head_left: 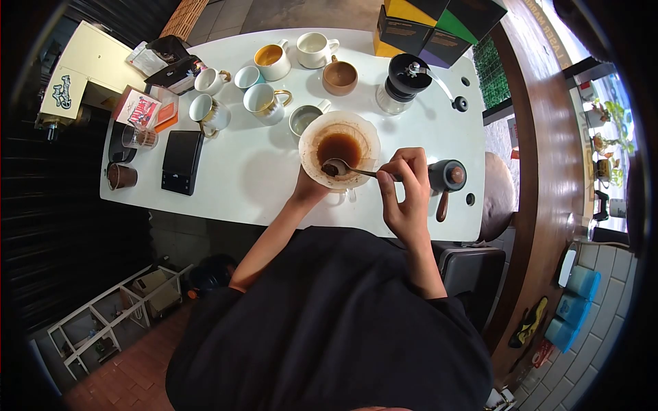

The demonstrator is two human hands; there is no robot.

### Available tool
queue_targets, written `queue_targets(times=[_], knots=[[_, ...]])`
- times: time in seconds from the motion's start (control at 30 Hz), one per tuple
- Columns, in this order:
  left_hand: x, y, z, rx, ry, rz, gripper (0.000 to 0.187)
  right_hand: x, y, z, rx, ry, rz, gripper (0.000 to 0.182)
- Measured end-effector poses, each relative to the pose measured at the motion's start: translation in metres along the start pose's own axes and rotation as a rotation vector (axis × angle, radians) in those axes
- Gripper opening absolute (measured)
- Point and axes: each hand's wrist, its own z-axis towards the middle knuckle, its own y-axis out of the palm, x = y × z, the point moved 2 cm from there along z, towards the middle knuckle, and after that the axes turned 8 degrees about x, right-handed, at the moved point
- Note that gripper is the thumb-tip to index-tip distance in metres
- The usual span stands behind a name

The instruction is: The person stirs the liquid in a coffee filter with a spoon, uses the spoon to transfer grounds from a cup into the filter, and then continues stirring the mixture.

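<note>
A white dripper lined with a paper filter holds brown liquid and wet coffee grounds. My left hand is closed round the lower side of the dripper, its fingers mostly hidden beneath it. Between the pinched fingers of my right hand is the handle of a metal spoon, whose bowl lies inside the filter with dark grounds in it. A grey cup stands just behind the dripper. To the right of my right hand is a dark grinder with a wooden knob.
Several cups, among them a brown one, stand at the back of the white table. A hand-crank grinder is at the back right, near stacked boxes. A black scale and a glass of grounds lie left.
</note>
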Motion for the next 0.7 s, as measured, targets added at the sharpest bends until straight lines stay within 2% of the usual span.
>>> queue_targets(times=[0.17,0.33,0.47,0.7], knots=[[0.006,0.001,0.001,0.003,0.004,0.013,0.071,0.001,-0.001,-0.001,0.019,0.011,-0.003,0.008],[0.016,0.002,0.0,-0.012,0.114,0.016,0.068,-0.002,-0.004,-0.003,0.083,-0.079,-0.035,0.01],[0.012,0.001,0.0,-0.014,0.11,0.03,0.068,-0.005,-0.005,-0.007,0.05,-0.047,0.003,0.012],[0.015,0.001,0.001,-0.007,0.169,0.046,0.066,-0.01,-0.006,-0.006,-0.002,-0.129,-0.041,0.016]])
